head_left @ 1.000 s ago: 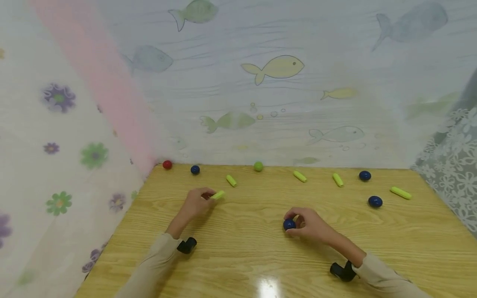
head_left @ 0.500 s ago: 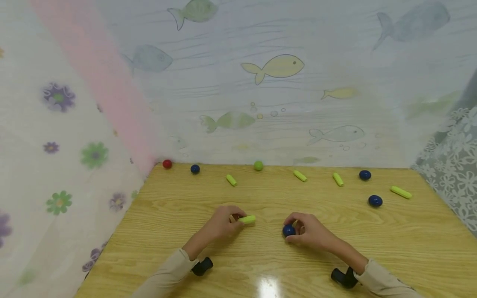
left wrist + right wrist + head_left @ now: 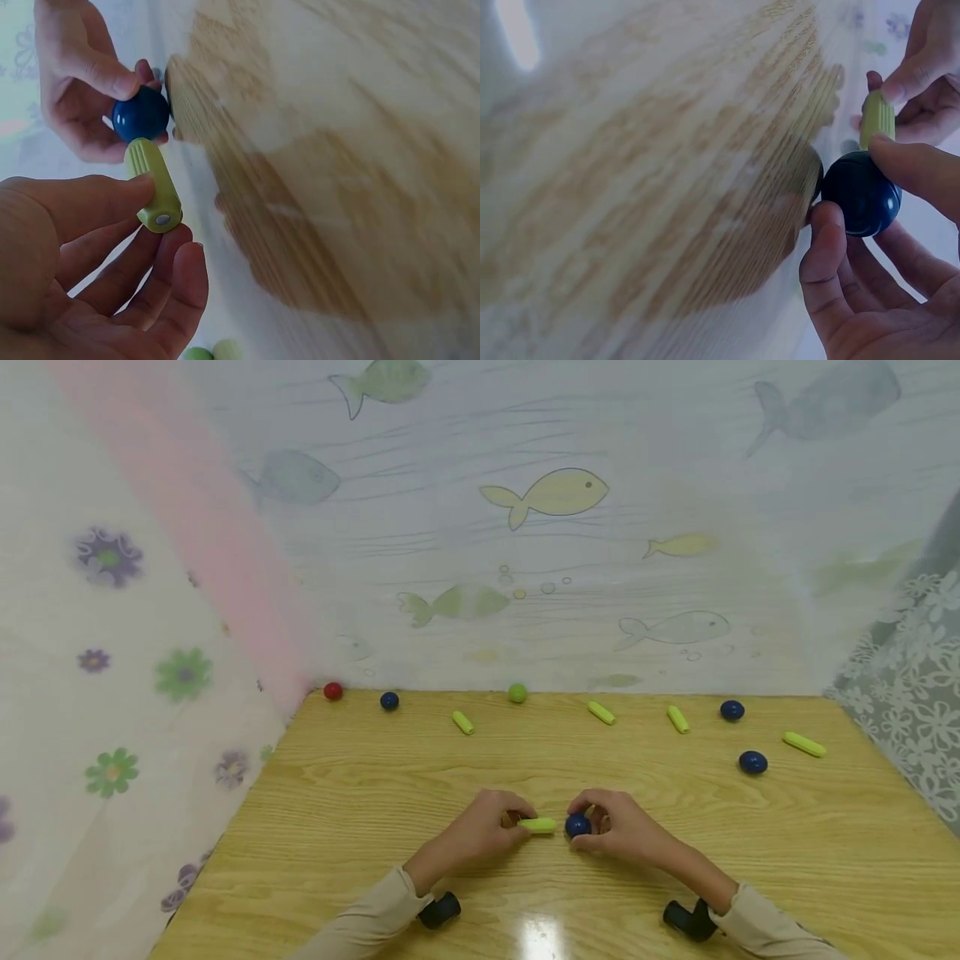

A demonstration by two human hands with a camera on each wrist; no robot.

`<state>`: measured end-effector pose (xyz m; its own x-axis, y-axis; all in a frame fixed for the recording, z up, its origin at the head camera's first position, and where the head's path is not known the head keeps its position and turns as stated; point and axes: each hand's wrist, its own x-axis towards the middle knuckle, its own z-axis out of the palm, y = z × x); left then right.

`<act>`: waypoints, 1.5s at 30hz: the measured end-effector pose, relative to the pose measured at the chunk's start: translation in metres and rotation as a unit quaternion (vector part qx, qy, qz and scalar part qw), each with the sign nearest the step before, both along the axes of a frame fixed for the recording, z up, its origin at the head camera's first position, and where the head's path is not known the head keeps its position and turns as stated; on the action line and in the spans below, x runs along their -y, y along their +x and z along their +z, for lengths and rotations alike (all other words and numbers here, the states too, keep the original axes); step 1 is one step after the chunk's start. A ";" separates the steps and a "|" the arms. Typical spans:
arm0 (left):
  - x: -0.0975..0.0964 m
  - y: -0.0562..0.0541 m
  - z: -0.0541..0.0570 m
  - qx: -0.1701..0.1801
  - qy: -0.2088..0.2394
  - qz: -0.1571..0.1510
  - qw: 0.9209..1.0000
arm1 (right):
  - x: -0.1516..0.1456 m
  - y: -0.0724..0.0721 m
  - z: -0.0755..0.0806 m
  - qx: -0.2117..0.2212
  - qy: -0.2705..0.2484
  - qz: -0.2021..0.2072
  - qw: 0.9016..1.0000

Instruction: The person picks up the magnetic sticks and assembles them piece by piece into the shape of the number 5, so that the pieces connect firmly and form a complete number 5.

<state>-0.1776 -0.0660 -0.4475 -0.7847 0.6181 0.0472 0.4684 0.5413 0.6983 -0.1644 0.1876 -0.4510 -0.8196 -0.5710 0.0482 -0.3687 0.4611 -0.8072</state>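
My left hand (image 3: 480,833) pinches a yellow-green toy building rod (image 3: 540,826) between thumb and fingers, low over the wooden table. In the left wrist view the rod (image 3: 154,180) has ribbed sides and a small silver disc in its near end. Opposite it, my right hand (image 3: 626,828) holds a glossy dark blue ball (image 3: 577,825) between curled thumb and fingers. The rod's free end points at the ball, very close; whether they touch I cannot tell. In the right wrist view the ball (image 3: 862,193) partly hides that end.
Along the table's (image 3: 360,777) back lie a red ball (image 3: 333,692), a blue ball (image 3: 389,701), a green ball (image 3: 517,693) and several yellow-green rods (image 3: 602,712). Two more blue balls (image 3: 753,762) lie at the right. A fish-printed curtain (image 3: 555,552) hangs behind.
My left hand has carried the rod right and toward me, up to the ball. The right hand has shifted slightly toward me, still holding the ball.
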 end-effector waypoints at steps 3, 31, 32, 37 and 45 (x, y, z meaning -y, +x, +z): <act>-0.005 0.002 0.000 0.004 0.000 -0.004 1.000 | 0.001 0.000 0.000 -0.002 0.002 0.002 1.000; 0.005 -0.006 -0.005 0.014 0.027 0.021 0.999 | 0.002 -0.005 0.002 -0.044 0.014 0.018 0.999; 0.009 -0.007 -0.005 0.009 0.029 0.022 0.999 | 0.002 -0.005 0.002 -0.044 0.015 0.017 0.999; 0.032 -0.014 -0.004 -0.002 0.036 0.045 0.998 | 0.003 -0.004 0.004 -0.042 0.019 0.014 0.999; 0.073 -0.038 0.002 -0.024 0.053 0.118 0.991 | 0.003 -0.005 0.003 -0.040 0.022 0.006 0.999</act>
